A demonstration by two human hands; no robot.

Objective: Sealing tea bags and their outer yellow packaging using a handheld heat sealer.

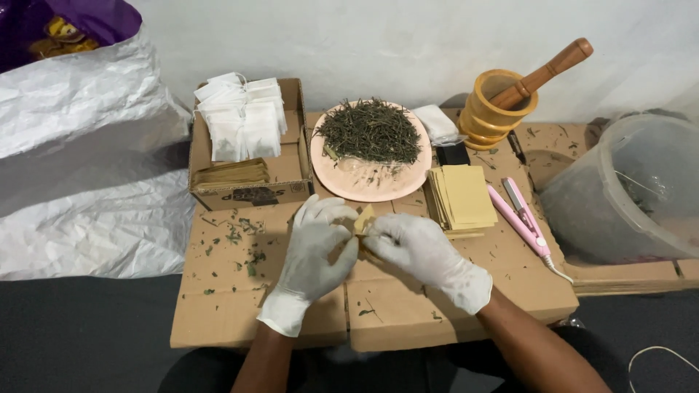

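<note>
Flattened brown cardboard (218, 306) covers the floor as a work surface, dull and creased, flecked with dried leaf bits. Taking the pink plate (378, 185) as the landmark: far left of it lies crinkled silver foil sheeting (80, 182); just left, an open cardboard box (284, 175) holds a stack of white paper sachets (240, 120) and a few flat tan envelopes. Heaped on the plate itself are wiry dried green leaves (371, 131). Below the plate, the left hand (313, 255) and right hand (415, 247), both in white latex gloves, meet fingertip to fingertip, pinched together on a small tan paper envelope (364, 218) between them. Right of the plate sits a stack of tan envelopes (466, 196), a pink sealing iron (524, 218), a wooden mortar (491, 116) with its pestle (546, 73), and a cloudy plastic bucket (619, 196).
</note>
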